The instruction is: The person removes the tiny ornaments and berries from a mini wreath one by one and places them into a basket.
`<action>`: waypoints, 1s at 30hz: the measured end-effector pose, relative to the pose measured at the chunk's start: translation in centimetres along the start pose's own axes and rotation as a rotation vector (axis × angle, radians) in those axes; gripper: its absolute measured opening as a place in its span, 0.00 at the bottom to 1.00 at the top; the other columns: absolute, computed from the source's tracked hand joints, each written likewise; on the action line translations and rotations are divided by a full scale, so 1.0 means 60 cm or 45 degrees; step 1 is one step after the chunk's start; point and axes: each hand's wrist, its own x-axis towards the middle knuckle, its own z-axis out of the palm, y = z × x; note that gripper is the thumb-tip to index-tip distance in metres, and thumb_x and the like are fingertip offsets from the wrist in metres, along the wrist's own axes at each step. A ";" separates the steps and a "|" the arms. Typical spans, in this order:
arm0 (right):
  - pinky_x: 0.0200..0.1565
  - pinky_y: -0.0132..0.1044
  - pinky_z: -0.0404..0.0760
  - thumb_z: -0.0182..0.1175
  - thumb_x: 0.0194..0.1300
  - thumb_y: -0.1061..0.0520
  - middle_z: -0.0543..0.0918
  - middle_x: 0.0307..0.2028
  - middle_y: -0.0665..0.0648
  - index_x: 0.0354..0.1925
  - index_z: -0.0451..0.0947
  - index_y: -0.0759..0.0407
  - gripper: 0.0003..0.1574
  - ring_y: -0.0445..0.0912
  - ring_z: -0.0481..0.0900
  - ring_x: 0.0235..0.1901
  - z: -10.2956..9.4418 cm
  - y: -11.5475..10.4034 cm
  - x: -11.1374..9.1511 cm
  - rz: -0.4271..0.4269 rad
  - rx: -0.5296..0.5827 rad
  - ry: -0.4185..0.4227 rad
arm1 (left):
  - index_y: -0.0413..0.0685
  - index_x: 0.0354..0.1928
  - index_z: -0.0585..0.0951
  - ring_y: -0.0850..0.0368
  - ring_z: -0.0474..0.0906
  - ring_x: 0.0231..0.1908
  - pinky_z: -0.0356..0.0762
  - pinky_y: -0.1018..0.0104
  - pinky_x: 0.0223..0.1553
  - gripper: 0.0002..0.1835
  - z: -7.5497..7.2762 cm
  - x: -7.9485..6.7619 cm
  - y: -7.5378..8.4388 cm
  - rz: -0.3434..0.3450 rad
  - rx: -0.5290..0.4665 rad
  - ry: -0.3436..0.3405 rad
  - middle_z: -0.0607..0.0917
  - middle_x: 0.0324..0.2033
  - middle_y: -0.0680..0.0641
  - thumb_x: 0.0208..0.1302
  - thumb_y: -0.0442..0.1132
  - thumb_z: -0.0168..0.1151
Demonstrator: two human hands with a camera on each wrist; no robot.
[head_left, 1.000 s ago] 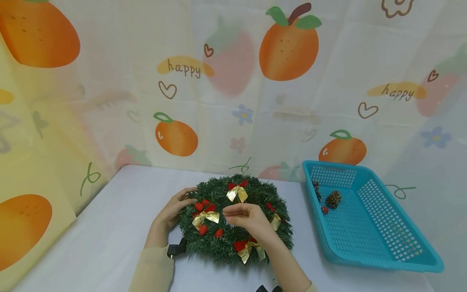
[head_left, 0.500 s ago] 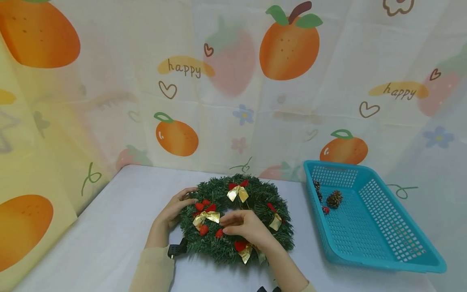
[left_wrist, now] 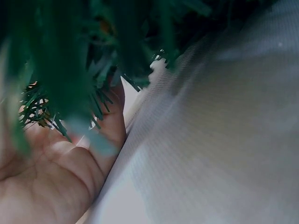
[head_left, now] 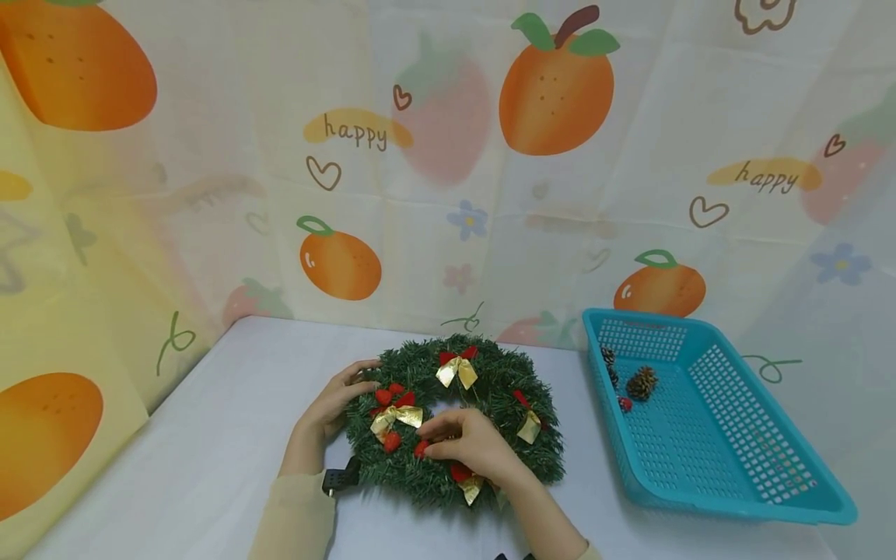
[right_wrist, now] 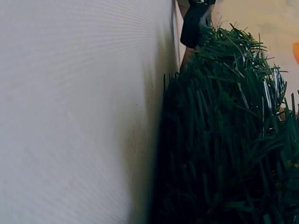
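A round green wreath (head_left: 539, 389) lies on the white table, decorated with red-and-gold bows and several red berries. Over its left edge my left hand (head_left: 336, 404) curls its fingers, gripping the greenery; the left wrist view shows the palm (left_wrist: 51, 182) close against the needles. My right hand (head_left: 476, 447) reaches across the front of the wreath, thumb and forefinger pinching a red berry (head_left: 421, 449) on the front-left part of the ring. A gold bow (head_left: 397, 418) sits just beyond those fingertips. The front bow (head_left: 471, 488) is partly hidden beneath the right hand.
At the right stands a turquoise basket (head_left: 630, 467) with several pine cones (head_left: 642, 383) and a small red piece (head_left: 625, 404) at its left side. A fruit-printed cloth (head_left: 420, 257) hangs behind the table.
My right hand has moved down from above the wreath's centre to the red berry at the front left. My left hand has kept its place on the wreath's edge.
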 end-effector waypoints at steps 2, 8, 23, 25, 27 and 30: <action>0.42 0.34 0.84 0.68 0.61 0.59 0.87 0.45 0.56 0.46 0.85 0.54 0.14 0.43 0.84 0.42 0.001 0.001 0.000 -0.009 -0.012 -0.001 | 0.46 0.69 0.68 0.34 0.42 0.78 0.37 0.25 0.72 0.28 0.000 -0.001 0.000 0.001 -0.018 0.007 0.54 0.77 0.41 0.68 0.41 0.59; 0.41 0.32 0.83 0.69 0.60 0.58 0.87 0.42 0.55 0.45 0.86 0.53 0.13 0.43 0.83 0.40 0.003 0.003 0.001 -0.018 -0.074 0.001 | 0.44 0.68 0.70 0.36 0.38 0.79 0.34 0.24 0.71 0.28 -0.001 0.000 -0.001 0.000 -0.069 0.026 0.53 0.78 0.41 0.67 0.40 0.59; 0.38 0.33 0.81 0.69 0.60 0.58 0.87 0.38 0.53 0.43 0.86 0.52 0.11 0.41 0.82 0.36 0.006 -0.004 0.001 -0.007 -0.123 0.012 | 0.44 0.68 0.70 0.35 0.40 0.78 0.34 0.25 0.72 0.28 0.000 0.001 0.000 0.014 -0.064 0.030 0.56 0.77 0.41 0.67 0.40 0.60; 0.38 0.32 0.81 0.69 0.60 0.59 0.87 0.38 0.55 0.43 0.85 0.54 0.11 0.40 0.82 0.36 0.006 -0.005 0.000 -0.016 -0.107 0.017 | 0.44 0.68 0.69 0.35 0.40 0.78 0.35 0.25 0.71 0.28 0.000 0.001 0.000 0.012 -0.065 0.030 0.56 0.77 0.40 0.67 0.40 0.60; 0.39 0.31 0.81 0.69 0.59 0.59 0.87 0.39 0.57 0.43 0.85 0.56 0.11 0.41 0.82 0.37 0.007 -0.007 -0.001 -0.032 -0.091 0.021 | 0.44 0.68 0.69 0.35 0.41 0.78 0.34 0.24 0.71 0.28 0.000 0.001 0.000 0.010 -0.064 0.028 0.56 0.77 0.40 0.67 0.40 0.59; 0.39 0.29 0.82 0.70 0.58 0.61 0.87 0.40 0.60 0.43 0.84 0.59 0.12 0.42 0.82 0.37 0.006 -0.010 -0.004 -0.050 -0.072 0.027 | 0.44 0.68 0.69 0.35 0.41 0.78 0.35 0.24 0.71 0.28 0.000 0.001 0.000 0.007 -0.061 0.030 0.56 0.77 0.40 0.67 0.40 0.59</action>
